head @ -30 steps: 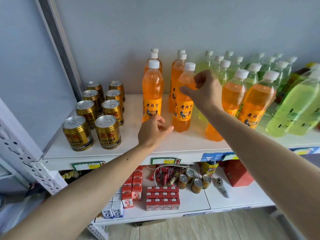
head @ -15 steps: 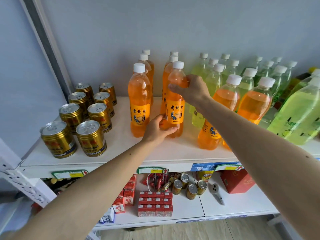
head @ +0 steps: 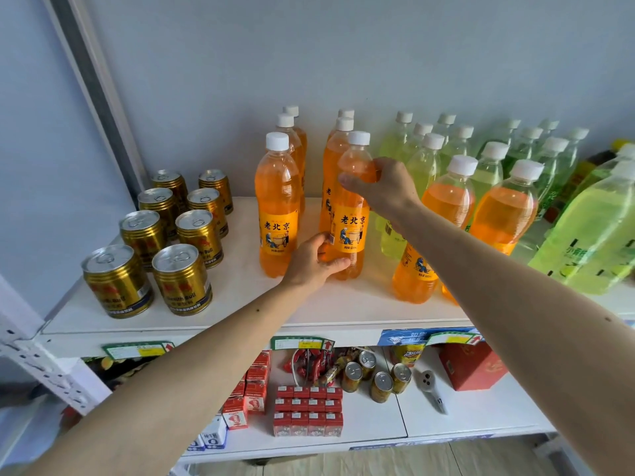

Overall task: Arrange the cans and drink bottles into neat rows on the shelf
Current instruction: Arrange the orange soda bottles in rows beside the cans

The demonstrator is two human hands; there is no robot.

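Note:
An orange drink bottle (head: 351, 214) with a white cap stands upright on the white shelf (head: 240, 304), at the front of the second orange row. My right hand (head: 381, 187) grips its shoulder. My left hand (head: 314, 261) holds its base. Another orange bottle (head: 276, 207) fronts the row to its left. Two more orange bottles (head: 443, 207) stand further right, ahead of the pale green bottles (head: 426, 163). Gold cans (head: 178, 242) sit in two rows at the left.
Large lime-green bottles (head: 591, 235) lean at the far right of the shelf. The lower shelf (head: 464, 417) holds small red boxes (head: 307, 410), several small cans (head: 378, 376), a red carton (head: 470, 367) and snack packs. A grey wall backs the shelf.
My right hand has carried the orange bottle left and set it upright beside the left orange row. My left hand moved up from the shelf onto its base.

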